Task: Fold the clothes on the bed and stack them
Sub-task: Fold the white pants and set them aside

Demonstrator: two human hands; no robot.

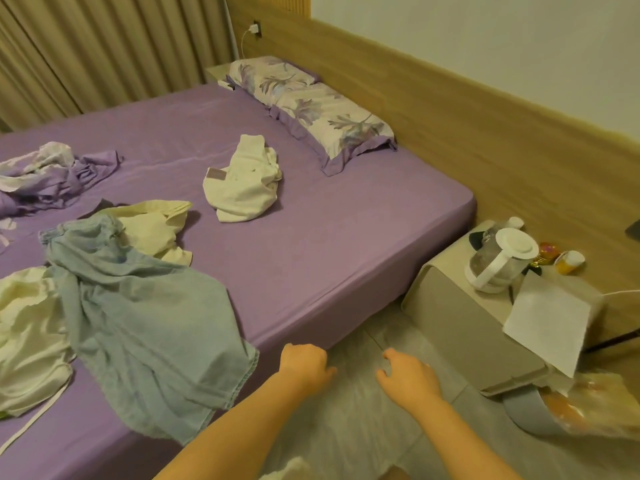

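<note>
Both hands (pixel 360 372) loosely curled, prob. holding nothing, over floor (pixel 363 434) beside bed (pixel 346 258) edge.

**Hidden, cut off, blurred**

Bed (pixel 311 237): left and near parts run out of frame. Cream garment (pixel 27 341) left of the blue garment (pixel 149 323) is partly under it and cut by the frame's left edge. Purple bundle (pixel 52 174) beyond it is also clipped at left. Plastic bag (pixel 595 403) right of bed: blurred, contents unclear. White scrap (pixel 287 471) at bottom edge: can't tell what it is.
</note>
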